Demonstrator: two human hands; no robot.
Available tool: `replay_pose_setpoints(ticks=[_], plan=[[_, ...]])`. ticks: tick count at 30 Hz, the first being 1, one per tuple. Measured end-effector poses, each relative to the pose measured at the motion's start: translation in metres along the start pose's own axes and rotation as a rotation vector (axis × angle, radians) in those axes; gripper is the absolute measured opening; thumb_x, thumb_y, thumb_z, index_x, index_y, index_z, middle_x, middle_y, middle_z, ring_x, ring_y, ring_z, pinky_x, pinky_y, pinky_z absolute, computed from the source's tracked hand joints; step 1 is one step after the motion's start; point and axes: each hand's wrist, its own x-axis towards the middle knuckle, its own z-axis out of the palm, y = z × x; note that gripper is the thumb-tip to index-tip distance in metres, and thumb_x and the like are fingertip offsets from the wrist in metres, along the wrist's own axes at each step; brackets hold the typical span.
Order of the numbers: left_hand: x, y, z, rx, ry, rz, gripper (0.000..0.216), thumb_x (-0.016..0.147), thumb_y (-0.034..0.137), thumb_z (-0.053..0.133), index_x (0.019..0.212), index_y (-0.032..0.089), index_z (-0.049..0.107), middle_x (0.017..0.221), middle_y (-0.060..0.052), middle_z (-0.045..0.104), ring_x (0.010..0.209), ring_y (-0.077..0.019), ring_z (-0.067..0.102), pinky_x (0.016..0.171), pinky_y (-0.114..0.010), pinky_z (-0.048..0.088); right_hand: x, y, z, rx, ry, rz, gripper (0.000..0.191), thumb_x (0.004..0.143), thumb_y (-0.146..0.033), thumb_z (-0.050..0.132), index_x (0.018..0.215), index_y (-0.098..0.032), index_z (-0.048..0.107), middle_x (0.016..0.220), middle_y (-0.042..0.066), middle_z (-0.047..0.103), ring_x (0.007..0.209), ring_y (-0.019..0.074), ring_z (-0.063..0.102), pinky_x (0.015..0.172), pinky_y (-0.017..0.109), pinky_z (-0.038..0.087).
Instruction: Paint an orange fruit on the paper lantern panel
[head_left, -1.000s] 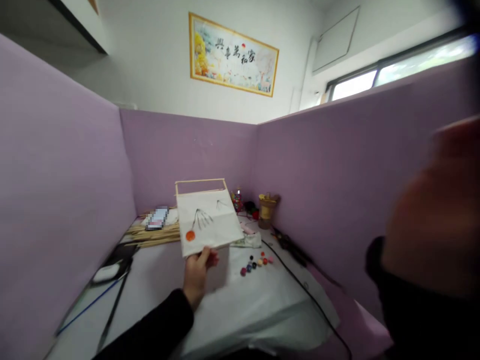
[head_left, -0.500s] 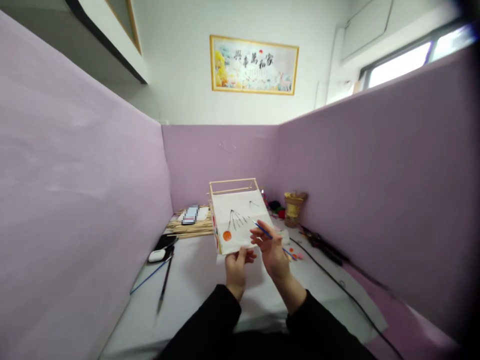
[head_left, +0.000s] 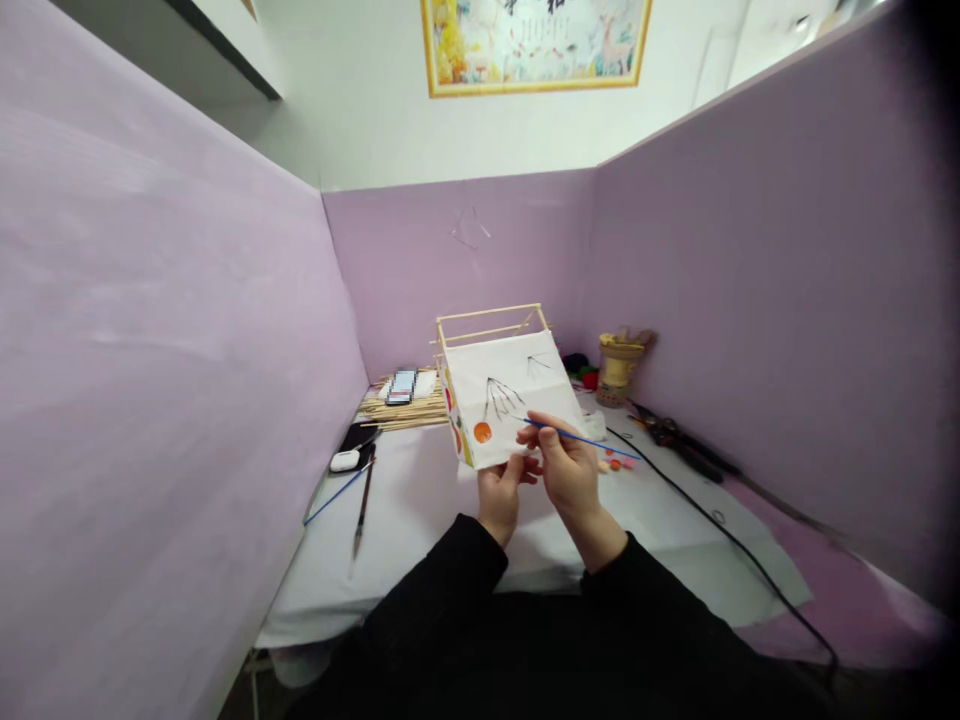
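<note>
My left hand (head_left: 500, 500) grips the lower edge of a paper-covered lantern frame (head_left: 517, 365), its thumb on the front. The frame is of thin wooden sticks, bare at the top. On its white front panel are dark fan-like strokes and an orange disc (head_left: 482, 432); coloured painting shows on its left side. In my right hand (head_left: 568, 470) a thin blue paintbrush (head_left: 592, 441) is pinched between thumb and fingers. Its tip points left, close to the panel's dark strokes; whether it touches the paper I cannot tell.
On the left lie a brown-handled brush (head_left: 365, 495), a blue brush (head_left: 337, 496) and a white earphone case (head_left: 345, 460). A phone (head_left: 401, 386) rests on wooden sticks (head_left: 405, 412). At right stand a yellowish pot (head_left: 616, 368), pliers (head_left: 686, 447) and a black cable (head_left: 697, 520).
The view has tipped downward. My right hand has turned, so the paintbrush now lies flatter, its handle pointing right. My left hand still holds the lantern frame.
</note>
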Motion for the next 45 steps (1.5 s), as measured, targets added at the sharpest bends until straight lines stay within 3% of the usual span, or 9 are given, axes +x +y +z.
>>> replay_pose_setpoints(ticks=[2, 5, 10, 14, 17, 23, 32, 39, 45], plan=[[0.0, -0.001, 0.0, -0.015, 0.004, 0.007, 0.038, 0.075, 0.044, 0.068, 0.094, 0.011, 0.067, 0.076, -0.008, 0.071, 0.06, -0.0149, 0.065, 0.053, -0.024, 0.05, -0.005, 0.001, -0.002, -0.064, 0.014, 0.006, 0.025, 0.086, -0.04, 0.056, 0.097, -0.02, 0.067, 0.073, 0.003, 0.069, 0.064, 0.0155, 0.064, 0.054, 0.027, 0.051], [-0.001, -0.003, 0.0, -0.008, 0.015, 0.017, 0.038, 0.074, 0.044, 0.069, 0.094, 0.012, 0.069, 0.081, -0.009, 0.073, 0.068, -0.0179, 0.067, 0.058, -0.026, 0.053, -0.007, -0.002, 0.001, -0.141, 0.019, -0.04, 0.02, 0.086, -0.038, 0.058, 0.09, -0.02, 0.066, 0.076, 0.003, 0.068, 0.068, 0.0163, 0.066, 0.056, 0.027, 0.053], [-0.001, -0.005, -0.002, 0.073, 0.032, 0.076, 0.037, 0.077, 0.04, 0.067, 0.105, 0.016, 0.068, 0.104, -0.01, 0.072, 0.104, -0.0252, 0.064, 0.09, -0.036, 0.05, 0.005, -0.006, 0.014, -0.253, -0.011, -0.207, 0.011, 0.088, -0.03, 0.054, 0.09, -0.021, 0.061, 0.081, 0.002, 0.064, 0.074, 0.0155, 0.065, 0.069, 0.03, 0.053], [0.0, -0.004, -0.003, 0.132, 0.026, 0.123, 0.037, 0.074, 0.039, 0.07, 0.104, 0.018, 0.069, 0.11, -0.009, 0.071, 0.112, -0.0262, 0.06, 0.103, -0.041, 0.041, 0.01, -0.004, 0.022, -0.335, 0.0, -0.357, 0.01, 0.09, -0.026, 0.05, 0.091, -0.02, 0.058, 0.076, 0.001, 0.06, 0.07, 0.0145, 0.061, 0.068, 0.029, 0.05], [-0.002, 0.001, -0.001, 0.152, 0.029, 0.134, 0.037, 0.076, 0.04, 0.068, 0.105, 0.017, 0.069, 0.11, -0.011, 0.071, 0.111, -0.0275, 0.061, 0.103, -0.043, 0.041, 0.005, -0.003, 0.02, -0.372, -0.012, -0.419, 0.009, 0.089, -0.024, 0.051, 0.09, -0.02, 0.059, 0.077, 0.001, 0.061, 0.072, 0.0156, 0.062, 0.069, 0.03, 0.05], [-0.007, 0.007, 0.003, 0.18, -0.007, 0.154, 0.038, 0.08, 0.041, 0.064, 0.109, 0.017, 0.068, 0.116, -0.012, 0.068, 0.112, -0.0277, 0.061, 0.103, -0.043, 0.042, -0.012, -0.001, 0.01, -0.39, 0.013, -0.365, 0.015, 0.09, -0.023, 0.049, 0.094, -0.02, 0.063, 0.082, 0.004, 0.065, 0.073, 0.0168, 0.064, 0.069, 0.032, 0.052], [-0.007, 0.007, 0.003, 0.123, 0.062, 0.096, 0.034, 0.068, 0.038, 0.075, 0.093, 0.016, 0.071, 0.102, -0.012, 0.073, 0.104, -0.0292, 0.065, 0.098, -0.044, 0.045, -0.011, 0.004, 0.013, -0.462, 0.042, -0.454, 0.01, 0.088, -0.019, 0.051, 0.092, -0.021, 0.059, 0.082, 0.003, 0.062, 0.076, 0.0167, 0.062, 0.071, 0.032, 0.051], [-0.009, 0.008, 0.005, 0.094, 0.066, 0.089, 0.031, 0.067, 0.044, 0.074, 0.081, 0.017, 0.071, 0.086, -0.01, 0.075, 0.095, -0.0272, 0.067, 0.092, -0.041, 0.048, -0.013, 0.002, 0.015, -0.478, -0.079, -0.544, 0.009, 0.087, -0.017, 0.049, 0.086, -0.021, 0.057, 0.075, 0.003, 0.058, 0.072, 0.0173, 0.057, 0.068, 0.034, 0.049], [-0.008, 0.004, 0.004, 0.08, 0.083, 0.117, 0.037, 0.066, 0.048, 0.074, 0.086, 0.017, 0.071, 0.092, -0.01, 0.074, 0.093, -0.027, 0.066, 0.089, -0.042, 0.049, -0.013, 0.003, 0.016, -0.449, -0.102, -0.567, 0.01, 0.086, -0.014, 0.05, 0.087, -0.021, 0.057, 0.076, 0.002, 0.059, 0.072, 0.0174, 0.058, 0.068, 0.034, 0.049]])
